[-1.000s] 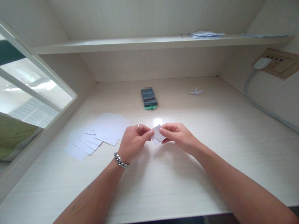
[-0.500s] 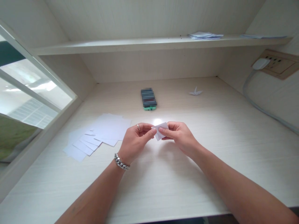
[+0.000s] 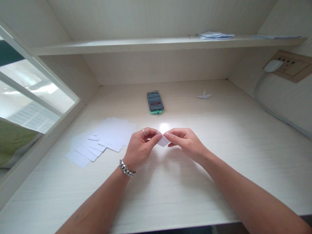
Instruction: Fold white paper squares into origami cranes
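Between my two hands is a small folded piece of white paper [image 3: 162, 141], held just above the desk. My left hand [image 3: 143, 143], with a ring and a chain bracelet, pinches its left side between thumb and fingers. On the other side, my right hand [image 3: 185, 141] grips the paper's upper right edge between thumb and forefinger. The fingertips of both hands almost meet at the top of the paper and hide part of its folds.
Loose white paper sheets [image 3: 107, 136] lie spread to the left. A phone [image 3: 155, 102] with a green edge lies ahead, and a folded paper crane [image 3: 204, 95] stands farther right. Papers [image 3: 215, 35] rest on the shelf [image 3: 122, 45]. A cable [image 3: 268, 112] hangs from the wall socket [image 3: 292, 66].
The paper has turned between my fingers and now shows a smaller part, pointing downward. My right fingertips have shifted left, closer to my left fingertips.
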`<state>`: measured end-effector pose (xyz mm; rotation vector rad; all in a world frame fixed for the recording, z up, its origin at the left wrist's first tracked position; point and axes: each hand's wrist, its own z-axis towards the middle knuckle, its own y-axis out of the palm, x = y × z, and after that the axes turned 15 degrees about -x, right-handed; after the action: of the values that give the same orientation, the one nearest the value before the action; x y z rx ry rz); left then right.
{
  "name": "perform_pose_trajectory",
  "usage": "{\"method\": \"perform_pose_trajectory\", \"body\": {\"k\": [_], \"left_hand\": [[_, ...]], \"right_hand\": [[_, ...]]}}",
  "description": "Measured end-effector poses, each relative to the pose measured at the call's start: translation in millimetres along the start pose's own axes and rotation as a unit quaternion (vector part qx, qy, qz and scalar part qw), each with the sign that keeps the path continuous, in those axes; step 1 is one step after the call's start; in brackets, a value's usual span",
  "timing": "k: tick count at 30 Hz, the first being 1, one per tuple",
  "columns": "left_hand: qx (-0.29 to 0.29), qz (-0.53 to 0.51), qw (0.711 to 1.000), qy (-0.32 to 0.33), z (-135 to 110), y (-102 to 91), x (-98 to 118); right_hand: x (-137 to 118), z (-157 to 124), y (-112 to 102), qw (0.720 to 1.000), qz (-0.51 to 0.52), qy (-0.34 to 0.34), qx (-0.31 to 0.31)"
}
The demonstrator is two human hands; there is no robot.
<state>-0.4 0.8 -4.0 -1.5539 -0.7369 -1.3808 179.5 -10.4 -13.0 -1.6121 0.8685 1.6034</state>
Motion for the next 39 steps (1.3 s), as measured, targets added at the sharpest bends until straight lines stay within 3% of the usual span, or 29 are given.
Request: {"method": "perform_pose_trajectory", "body": {"k": [5,20,39], "left_hand": [[-0.003,-0.036,0.999,-0.001,-0.9,0.9,-0.4],[0.005,-0.167,0.986,0.013,0.7,1.9,-4.7],[-0.038,-0.287,0.957,0.012,-0.3,0.6,-8.0]], "right_hand": [[0.5,-0.9,-1.1,0.996,0.085,0.029,-0.013],[6.3,-2.6,-4.9,0.981,0.178,0.034,-0.067],[5.2,-3.6,-4.3,0.968,0.222,0.03,-0.115]]}}
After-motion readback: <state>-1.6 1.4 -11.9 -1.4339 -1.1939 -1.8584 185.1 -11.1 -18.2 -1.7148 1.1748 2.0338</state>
